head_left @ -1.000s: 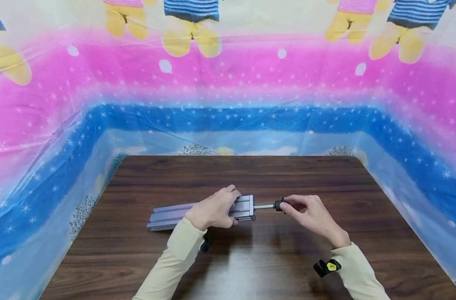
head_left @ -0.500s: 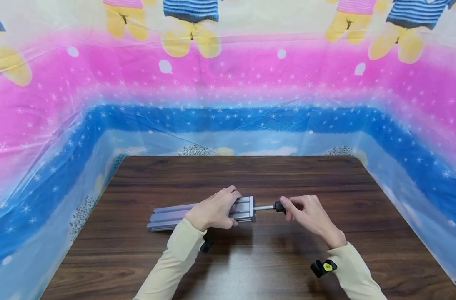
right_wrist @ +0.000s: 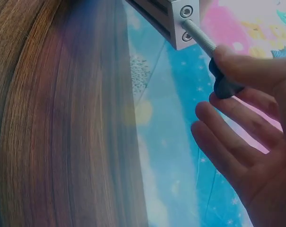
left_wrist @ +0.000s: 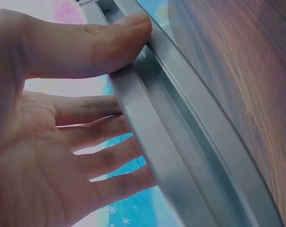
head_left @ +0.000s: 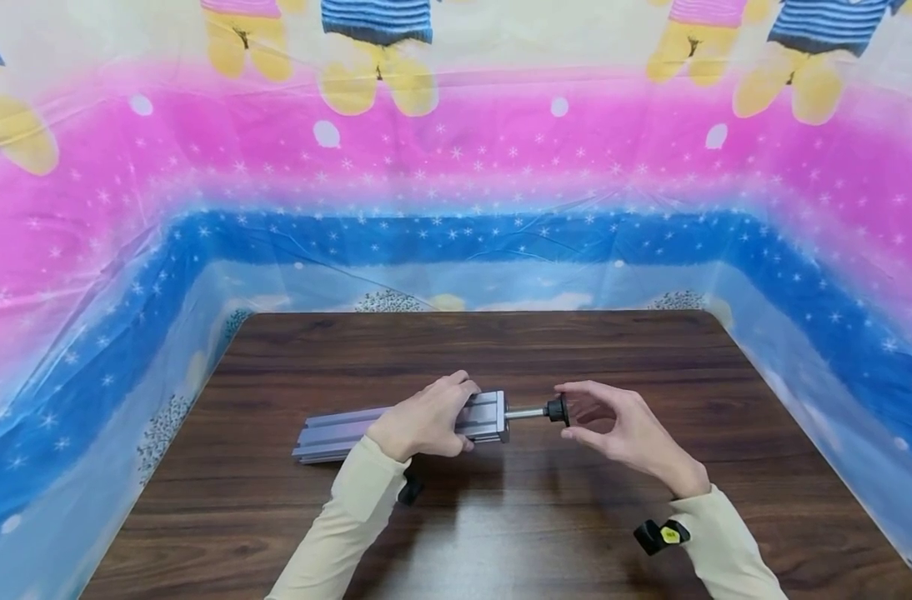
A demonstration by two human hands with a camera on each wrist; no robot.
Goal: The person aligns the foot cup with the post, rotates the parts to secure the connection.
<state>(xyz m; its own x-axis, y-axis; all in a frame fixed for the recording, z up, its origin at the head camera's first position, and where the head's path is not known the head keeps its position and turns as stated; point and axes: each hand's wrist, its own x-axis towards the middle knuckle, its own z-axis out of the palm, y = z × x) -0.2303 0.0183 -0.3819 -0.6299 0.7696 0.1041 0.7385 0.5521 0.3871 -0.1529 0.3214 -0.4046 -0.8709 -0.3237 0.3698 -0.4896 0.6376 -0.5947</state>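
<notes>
The aluminium profile (head_left: 396, 427) is bare grey metal with a satin, brushed-looking finish and smooth slotted faces; in the left wrist view its edges (left_wrist: 181, 142) catch a soft sheen rather than a mirror shine. From its end cap a threaded steel rod (right_wrist: 200, 39) sticks out, bright and finely ridged. The knob (head_left: 557, 409) on the rod looks like matt black plastic. The table (head_left: 501, 517) is dark brown wood-grain, smooth, with a dull glossy patch near the front. The backdrop sheet (head_left: 456, 167) behind is thin glossy plastic film, wrinkled and printed in colour. The sleeves (head_left: 351, 517) are soft matt cream cloth.
</notes>
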